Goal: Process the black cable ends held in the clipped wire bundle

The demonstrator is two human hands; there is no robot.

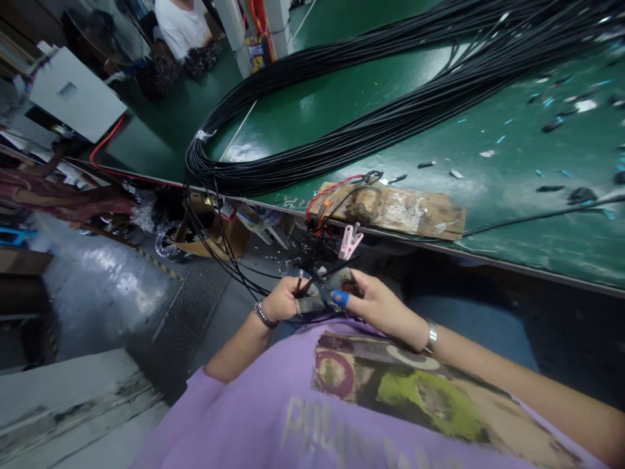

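Observation:
Just in front of my purple shirt, both hands are close together below the table edge. My left hand (284, 301) is closed on a thin black cable (299, 281), whose end sticks up by the thumb. Facing it, my right hand (378, 303) has its fingers bent together, one wrapped in blue tape (340, 298), and appears to pinch the dark cable too; its exact grip is partly hidden. Grey wrapping covers other fingertips. Several black cables hang from the large cable coil (273, 170) on the table down to my left hand.
A worn wooden block (430, 213) sits at the edge of the green table (498, 189), with red and black wires and a pink clothespin (350, 242) beside it. Cable scraps litter the right. Beneath is a cardboard box (234, 236). A person in white (180, 29) sits far back.

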